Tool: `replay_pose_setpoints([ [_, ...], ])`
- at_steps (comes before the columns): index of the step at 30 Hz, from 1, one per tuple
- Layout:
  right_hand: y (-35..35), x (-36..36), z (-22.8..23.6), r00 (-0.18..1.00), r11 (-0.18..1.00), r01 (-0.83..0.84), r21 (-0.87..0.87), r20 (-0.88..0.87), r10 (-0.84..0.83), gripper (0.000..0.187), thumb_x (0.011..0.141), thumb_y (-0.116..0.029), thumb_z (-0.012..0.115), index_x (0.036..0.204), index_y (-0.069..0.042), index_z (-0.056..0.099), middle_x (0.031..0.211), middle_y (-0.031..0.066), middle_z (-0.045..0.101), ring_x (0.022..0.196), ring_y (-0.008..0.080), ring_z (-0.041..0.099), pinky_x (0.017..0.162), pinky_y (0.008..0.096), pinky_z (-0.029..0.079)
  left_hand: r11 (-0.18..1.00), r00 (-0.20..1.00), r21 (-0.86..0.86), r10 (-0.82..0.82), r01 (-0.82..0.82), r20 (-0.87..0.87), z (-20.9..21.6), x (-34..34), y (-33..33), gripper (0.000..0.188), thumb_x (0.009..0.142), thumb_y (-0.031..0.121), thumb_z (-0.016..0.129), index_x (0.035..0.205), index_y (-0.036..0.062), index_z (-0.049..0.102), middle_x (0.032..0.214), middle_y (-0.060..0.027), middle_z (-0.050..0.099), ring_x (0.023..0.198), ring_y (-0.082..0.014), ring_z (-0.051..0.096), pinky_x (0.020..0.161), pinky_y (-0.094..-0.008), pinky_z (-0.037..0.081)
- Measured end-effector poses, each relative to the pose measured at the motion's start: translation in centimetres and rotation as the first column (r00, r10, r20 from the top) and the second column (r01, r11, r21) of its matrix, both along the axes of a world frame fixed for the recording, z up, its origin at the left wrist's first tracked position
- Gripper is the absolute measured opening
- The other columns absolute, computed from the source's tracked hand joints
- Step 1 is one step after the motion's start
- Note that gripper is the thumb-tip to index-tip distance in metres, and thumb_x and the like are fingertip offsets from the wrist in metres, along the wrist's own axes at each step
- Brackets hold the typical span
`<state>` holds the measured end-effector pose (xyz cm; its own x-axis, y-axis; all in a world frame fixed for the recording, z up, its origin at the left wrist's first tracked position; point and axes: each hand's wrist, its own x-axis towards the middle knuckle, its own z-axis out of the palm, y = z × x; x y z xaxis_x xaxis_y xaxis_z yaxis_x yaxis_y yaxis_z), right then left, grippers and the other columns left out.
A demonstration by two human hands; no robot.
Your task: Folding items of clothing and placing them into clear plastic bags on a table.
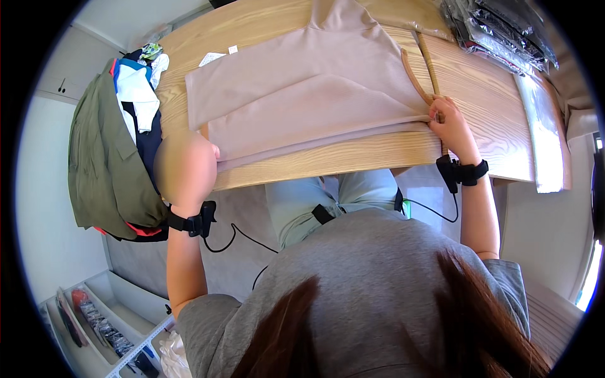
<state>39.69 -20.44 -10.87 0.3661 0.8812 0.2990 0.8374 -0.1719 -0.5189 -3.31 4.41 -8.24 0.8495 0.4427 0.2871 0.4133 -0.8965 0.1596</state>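
Observation:
A pale pinkish-beige top (pixel 296 88) lies sideways on the wooden table, its hem toward the left and its curved neckline toward the right. One sleeve reaches to the far edge of the view; its near side is folded over in long creases. At the near right corner my right hand (pixel 450 126) is closed, pinching the cloth near the neckline. My left hand (pixel 186 167) is at the near left corner by the hem. A blur covers most of it, but its rounded shape and a visible fingertip appear closed on the fabric edge.
A pile of clothes with an olive garment (pixel 104 151) hangs beside the table's left edge. Plastic-wrapped dark packages (pixel 504 31) lie at the far right, with clear plastic bags (pixel 542 132) nearer. A white divided bin (pixel 129 299) stands low on the left. Black wrist straps trail cables.

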Motion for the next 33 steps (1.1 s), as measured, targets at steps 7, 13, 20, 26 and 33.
replay_pose_setpoints([
  [7, -0.2, 0.2, -0.4, 0.999, 0.999, 0.053, 0.006, 0.005, -0.053, 0.013, 0.067, 0.002, 0.056, 0.076, -0.002, 0.047, 0.081, 0.0143, 0.054, 0.086, 0.0384, 0.049, 0.101, 0.0419, 0.037, 0.999, 1.0, 0.049, 0.006, -0.006, 0.004, -0.4, -0.9, 0.1, 0.024, 0.062, -0.014, 0.047, 0.08, 0.0009, 0.049, 0.082, -0.0121, 0.05, 0.082, -0.0317, 0.048, 0.071, -0.0388, 0.04],
  [13, -0.5, -0.1, 0.2, 0.995, 0.99, 0.083, -0.114, -0.053, -0.09, 0.015, 0.067, 0.0, 0.057, 0.081, -0.002, 0.05, 0.089, 0.0153, 0.056, 0.093, 0.0363, 0.052, 0.094, 0.038, 0.04, 0.996, 0.999, -0.071, 0.048, -0.047, 0.015, -0.4, -0.6, -0.5, 0.02, 0.063, -0.01, 0.048, 0.08, 0.0018, 0.049, 0.08, -0.0109, 0.051, 0.08, -0.0318, 0.048, 0.07, -0.0399, 0.04],
  [20, 1.0, -5.1, 3.7, 0.99, 0.993, -0.066, 0.093, 0.127, 0.054, 0.044, 0.069, 0.002, 0.055, 0.113, -0.003, 0.055, 0.126, 0.0182, 0.051, 0.119, 0.0352, 0.047, 0.1, 0.0447, 0.036, 0.972, 0.988, -0.209, 0.127, -0.107, 0.084, 2.6, 2.5, -3.2, 0.03, 0.079, 0.007, 0.052, 0.108, 0.0016, 0.056, 0.108, -0.0153, 0.056, 0.103, -0.0326, 0.051, 0.09, -0.039, 0.039],
  [26, 3.9, -10.4, 0.1, 0.893, 0.982, 0.05, -0.184, 0.448, 0.038, 0.046, 0.089, -0.024, 0.049, 0.134, -0.018, 0.043, 0.138, 0.0104, 0.042, 0.13, 0.0313, 0.036, 0.102, 0.0597, 0.026, 0.987, 0.971, -0.044, 0.141, -0.152, -0.191, -0.8, 4.4, -2.2, 0.047, 0.091, 0.026, 0.049, 0.134, 0.0087, 0.041, 0.138, -0.017, 0.04, 0.13, -0.0354, 0.032, 0.106, -0.0443, 0.026],
  [33, 2.5, -7.1, -1.5, 0.953, 0.948, 0.103, -0.302, 0.303, -0.007, 0.055, 0.091, -0.048, 0.044, 0.142, -0.031, 0.031, 0.147, 0.0106, 0.03, 0.136, 0.0334, 0.026, 0.103, 0.0625, 0.022, 0.942, 0.901, -0.06, 0.295, -0.33, -0.318, -2.5, 2.2, -0.3, 0.065, 0.088, 0.042, 0.052, 0.144, 0.0219, 0.027, 0.151, -0.0113, 0.018, 0.138, -0.0387, 0.015, 0.107, -0.0574, 0.016],
])
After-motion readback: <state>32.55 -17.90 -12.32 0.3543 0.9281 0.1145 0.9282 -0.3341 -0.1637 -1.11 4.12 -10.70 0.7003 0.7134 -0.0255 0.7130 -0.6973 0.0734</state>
